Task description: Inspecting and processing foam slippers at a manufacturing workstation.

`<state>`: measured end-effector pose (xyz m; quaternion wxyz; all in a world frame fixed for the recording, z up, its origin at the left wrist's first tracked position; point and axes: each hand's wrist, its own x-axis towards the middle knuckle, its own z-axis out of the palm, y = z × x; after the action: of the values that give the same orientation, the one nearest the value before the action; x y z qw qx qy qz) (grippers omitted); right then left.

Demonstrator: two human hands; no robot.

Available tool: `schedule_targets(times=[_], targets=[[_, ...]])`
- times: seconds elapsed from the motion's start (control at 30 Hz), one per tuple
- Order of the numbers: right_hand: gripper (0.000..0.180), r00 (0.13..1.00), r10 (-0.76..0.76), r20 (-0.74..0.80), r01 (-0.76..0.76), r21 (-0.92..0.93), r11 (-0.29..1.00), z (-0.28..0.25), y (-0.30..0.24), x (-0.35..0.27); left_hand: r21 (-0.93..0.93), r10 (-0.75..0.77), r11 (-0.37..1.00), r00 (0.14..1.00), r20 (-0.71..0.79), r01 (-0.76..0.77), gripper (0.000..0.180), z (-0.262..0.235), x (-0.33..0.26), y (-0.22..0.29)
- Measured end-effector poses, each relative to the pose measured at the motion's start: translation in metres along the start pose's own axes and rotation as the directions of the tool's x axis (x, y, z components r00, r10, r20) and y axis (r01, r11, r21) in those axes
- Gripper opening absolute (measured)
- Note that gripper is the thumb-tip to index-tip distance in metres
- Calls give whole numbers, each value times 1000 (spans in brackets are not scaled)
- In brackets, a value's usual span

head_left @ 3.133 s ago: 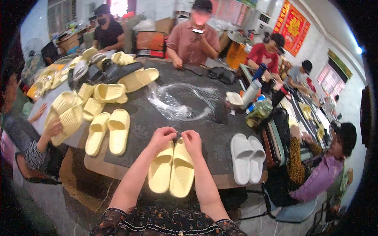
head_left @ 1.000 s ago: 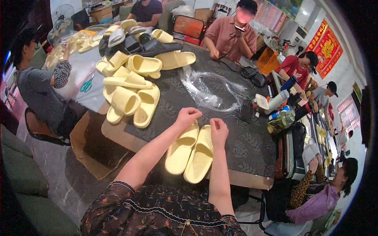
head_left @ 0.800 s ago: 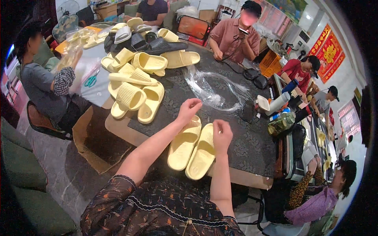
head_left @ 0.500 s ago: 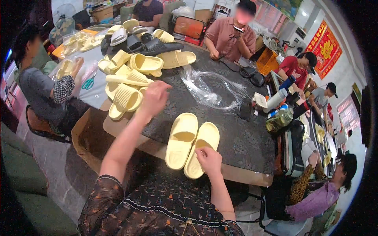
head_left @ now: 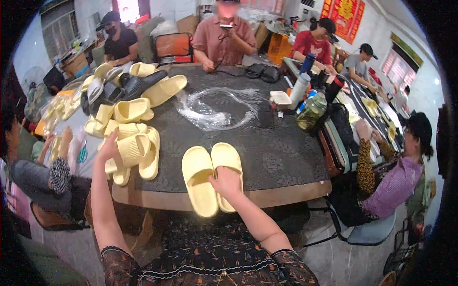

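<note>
Nearest: right hand [head_left: 226, 183] lying flat on a pair of pale yellow slippers [head_left: 210, 176] at the table's [head_left: 286, 157] front edge, fingers together, pinching nothing. Soft, rounded, foamy-looking, smooth on top. Could slide off the edge with a small push. Farther left: left hand [head_left: 110, 148] at a ribbed yellow slipper [head_left: 134, 148] in the pile [head_left: 126, 124], fingers curled on it. Might topple the pile. Beyond: crinkly clear plastic bag [head_left: 214, 109].

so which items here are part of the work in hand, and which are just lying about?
In hand:
- right hand on the yellow slipper pair
- left hand at the slipper pile

Lying about:
- clear plastic bag
- bottles
- black pouches
</note>
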<state>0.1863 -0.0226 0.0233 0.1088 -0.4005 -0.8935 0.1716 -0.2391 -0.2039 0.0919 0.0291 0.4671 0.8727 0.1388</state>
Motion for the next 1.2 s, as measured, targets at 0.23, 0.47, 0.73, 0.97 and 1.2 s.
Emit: schedule_targets(times=[0.23, 0.47, 0.73, 0.97, 1.2], targets=[[31, 956, 294, -21, -294, 7, 956, -84, 87, -30, -266, 5, 958, 936, -353, -106, 71, 34, 5, 14], [30, 775, 559, -294, -605, -92, 791, -127, 234, -14, -394, 89, 878, 900, -426, -273, 48, 18, -32, 144], [63, 788, 185, -588, -85, 193, 978, -113, 122, -5, -176, 121, 973, 977, -177, -152, 52, 60, -69, 265], [71, 965, -208, -163, 245, 260, 934, -39, 45, -14, -82, 218, 973, 976, 24, -216, 81, 123, -89, 307], [55, 955, -139, -263, 221, 313, 924, -20, 74, 7, -213, 376, 919, 900, 220, -331, 83, 64, -100, 280]])
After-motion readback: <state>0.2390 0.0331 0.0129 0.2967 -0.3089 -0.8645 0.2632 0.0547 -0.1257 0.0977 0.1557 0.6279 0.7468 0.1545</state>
